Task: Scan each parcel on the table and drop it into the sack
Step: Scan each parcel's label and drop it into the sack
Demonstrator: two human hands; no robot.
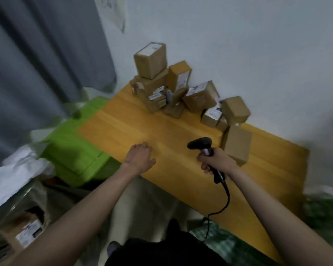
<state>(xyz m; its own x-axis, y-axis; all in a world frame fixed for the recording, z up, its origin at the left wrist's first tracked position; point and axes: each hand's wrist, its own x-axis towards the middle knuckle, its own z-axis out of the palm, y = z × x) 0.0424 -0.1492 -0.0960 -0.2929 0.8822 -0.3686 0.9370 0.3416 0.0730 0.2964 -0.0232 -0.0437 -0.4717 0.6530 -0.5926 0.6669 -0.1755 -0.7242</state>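
Near the table (123,121) edge, your right hand (217,162) grips the scanner (200,144), muzzle aimed left, ready. Left hand (140,157) hovers loosely curled and empty, free to fetch. Parcels (173,89) stack far against the wall; sack (17,198) lies low left, one parcel inside.

Parcels: I see brown cardboard boxes (173,89) with white labels, upper centre.
Table: orange-yellow wooden tabletop (135,129).
Scanner: black handheld barcode scanner (200,144), black cable.
Left: bright green plastic sheet (73,146); grey curtain (37,60).
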